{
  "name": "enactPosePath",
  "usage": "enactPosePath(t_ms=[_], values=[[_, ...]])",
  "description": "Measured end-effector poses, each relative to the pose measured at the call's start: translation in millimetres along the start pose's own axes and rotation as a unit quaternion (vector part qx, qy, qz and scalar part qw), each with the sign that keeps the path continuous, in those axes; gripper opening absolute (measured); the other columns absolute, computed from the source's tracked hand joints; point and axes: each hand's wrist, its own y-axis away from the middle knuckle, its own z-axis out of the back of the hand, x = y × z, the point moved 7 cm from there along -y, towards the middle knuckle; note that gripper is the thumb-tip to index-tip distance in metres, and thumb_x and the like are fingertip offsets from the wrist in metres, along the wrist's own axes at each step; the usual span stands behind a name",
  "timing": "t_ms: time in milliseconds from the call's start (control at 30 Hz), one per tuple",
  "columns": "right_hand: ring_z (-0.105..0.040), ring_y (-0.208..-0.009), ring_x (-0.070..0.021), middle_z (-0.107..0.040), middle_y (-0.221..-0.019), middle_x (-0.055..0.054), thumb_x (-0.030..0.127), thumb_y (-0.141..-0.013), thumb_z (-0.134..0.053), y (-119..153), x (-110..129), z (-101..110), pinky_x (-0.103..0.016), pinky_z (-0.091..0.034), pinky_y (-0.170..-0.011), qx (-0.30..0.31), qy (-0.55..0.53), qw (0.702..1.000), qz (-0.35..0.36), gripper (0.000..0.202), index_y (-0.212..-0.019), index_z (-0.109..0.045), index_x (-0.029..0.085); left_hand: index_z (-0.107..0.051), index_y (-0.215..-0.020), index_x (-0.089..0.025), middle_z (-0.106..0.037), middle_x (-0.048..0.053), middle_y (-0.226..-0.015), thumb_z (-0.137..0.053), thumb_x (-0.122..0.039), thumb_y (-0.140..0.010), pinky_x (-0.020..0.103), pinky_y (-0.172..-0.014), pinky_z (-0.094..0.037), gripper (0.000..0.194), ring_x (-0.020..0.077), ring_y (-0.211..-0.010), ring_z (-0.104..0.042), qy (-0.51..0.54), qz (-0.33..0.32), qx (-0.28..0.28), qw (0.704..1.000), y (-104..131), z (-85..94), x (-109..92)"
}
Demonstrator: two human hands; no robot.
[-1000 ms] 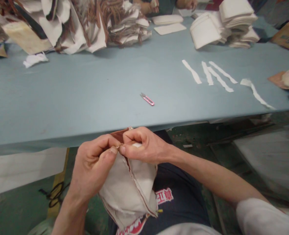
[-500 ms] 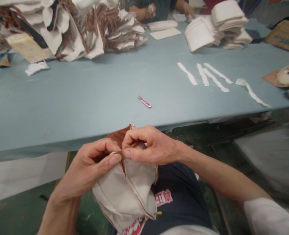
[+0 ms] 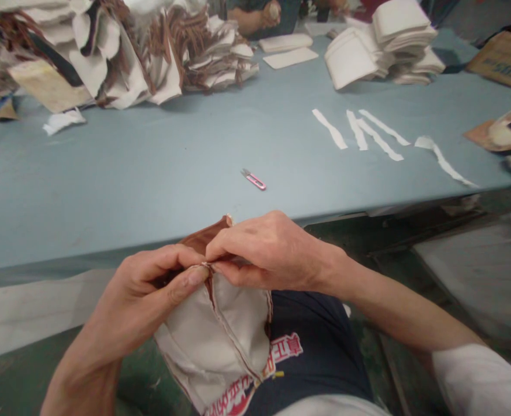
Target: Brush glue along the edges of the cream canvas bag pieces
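A cream fabric piece [image 3: 233,323] with a brown lining and a seam down its middle hangs over my lap, close to the table's front edge. My left hand [image 3: 160,283] pinches its upper edge between thumb and forefinger. Right beside that pinch, my right hand [image 3: 264,251] has its thumb and fingers closed on the same edge, at the top of the seam. The fingertips nearly touch, and they hide the exact spot gripped. Pink-handled thread snips [image 3: 254,179] lie on the table [image 3: 151,173] beyond my hands.
Piles of cream and brown fabric pieces [image 3: 125,63] fill the table's back left. Stacked cream pads [image 3: 355,58] stand at the back right, with several white strips [image 3: 374,138] in front. A cardboard box [image 3: 504,60] sits far right. Across the table is another person's hand [image 3: 270,14].
Both hands and the fabric piece have shifted slightly left. My right hand has turned a little, its fingers closing nearer to the left thumb. The snips lie still.
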Motion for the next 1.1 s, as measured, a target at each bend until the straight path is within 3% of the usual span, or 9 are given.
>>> enactPosePath(t_ms=[167, 300, 500, 667, 733, 800, 933, 1100], values=[[-0.069, -0.067, -0.0126, -0.076, -0.078, -0.002, 0.015, -0.096, -0.047, -3.7, 4.8, -0.7, -0.024, -0.047, -0.066, -0.037, 0.021, 0.999, 0.024, 0.022, -0.088, -0.067, 0.016, -0.074, -0.078, -0.02, -0.065, -0.001, -0.066, -0.065, -0.037, -0.093, 0.017, -0.051, -0.044, 0.024, 0.0107, -0.057, -0.055, -0.08, -0.033, -0.004, 0.996, 1.0, -1.5, -9.3], [-0.06, -0.057, -0.0096, -0.068, -0.067, 0.002, 0.015, -0.088, -0.051, -1.6, -2.9, -10.0, -0.022, -0.04, -0.059, -0.06, -0.038, 0.997, -0.017, 0.015, -0.082, -0.064, 0.017, -0.061, -0.063, -0.019, -0.057, -0.003, -0.057, -0.058, -0.033, -0.089, 0.019, -0.047, -0.038, 0.029, 0.0101, -0.051, -0.049, -0.12, -0.031, -0.014, 0.992, 1.2, -9.6, -7.3], [-0.059, -0.064, -0.0127, -0.069, -0.073, -0.001, 0.018, -0.092, -0.05, -4.6, -11.8, -25.8, -0.025, -0.034, -0.061, 0.024, -0.038, 0.995, -0.089, 0.017, -0.086, -0.066, 0.018, -0.055, -0.058, -0.019, -0.05, -0.005, -0.053, -0.054, -0.03, -0.083, 0.02, -0.048, -0.034, 0.027, 0.0098, -0.05, -0.043, -0.154, -0.015, -0.069, 0.986, -1.9, -6.0, -2.7], [-0.06, -0.069, -0.0132, -0.072, -0.08, 0.0, 0.023, -0.092, -0.06, -17.6, -19.2, -18.4, -0.026, -0.035, -0.066, 0.093, -0.106, 0.974, -0.179, 0.01, -0.098, -0.066, 0.018, -0.065, -0.078, -0.019, -0.056, -0.003, -0.067, -0.059, -0.037, -0.094, 0.019, -0.053, -0.039, 0.025, 0.0121, -0.061, -0.049, -0.162, -0.01, 0.041, 0.986, -11.7, 4.3, -2.0], [-0.06, -0.072, -0.0134, -0.072, -0.084, 0.0, 0.031, -0.091, -0.066, -20.2, -25.3, -17.2, -0.026, -0.036, -0.068, 0.112, -0.135, 0.959, -0.224, 0.019, -0.104, -0.066, 0.018, -0.065, -0.079, -0.019, -0.055, -0.002, -0.07, -0.058, -0.041, -0.096, 0.019, -0.053, -0.039, 0.029, 0.0122, -0.063, -0.048, -0.14, -0.013, 0.091, 0.986, -15.1, 6.6, -3.6], [-0.057, -0.071, -0.0131, -0.07, -0.082, 0.001, 0.038, -0.088, -0.069, -21.9, -28.6, -17.9, -0.026, -0.034, -0.067, 0.138, -0.132, 0.952, -0.238, 0.022, -0.098, -0.067, 0.019, -0.065, -0.077, -0.018, -0.055, -0.001, -0.071, -0.056, -0.045, -0.098, 0.018, -0.054, -0.041, 0.035, 0.0123, -0.064, -0.048, -0.104, -0.007, 0.116, 0.988, -18.0, 7.9, -5.8], [-0.045, -0.064, -0.0109, -0.056, -0.067, 0.005, 0.036, -0.083, -0.066, -23.5, -26.6, -15.6, -0.028, -0.027, -0.063, 0.158, -0.106, 0.956, -0.221, 0.018, -0.077, -0.064, 0.019, -0.065, -0.08, -0.018, -0.059, 0.0, -0.073, -0.055, -0.05, -0.099, 0.019, -0.057, -0.045, 0.039, 0.013, -0.066, -0.051, -0.039, 0.022, 0.123, 0.991, -21.2, 6.3, -8.2], [-0.038, -0.06, -0.0093, -0.048, -0.062, 0.007, 0.03, -0.084, -0.064, -21.4, -19.1, -3.9, -0.028, -0.023, -0.061, 0.131, -0.111, 0.961, -0.218, 0.016, -0.073, -0.058, 0.019, -0.064, -0.079, -0.018, -0.056, -0.002, -0.07, -0.053, -0.047, -0.101, 0.018, -0.054, -0.042, 0.038, 0.0116, -0.063, -0.049, -0.064, -0.011, 0.08, 0.995, -21.8, 7.2, -13.3]])
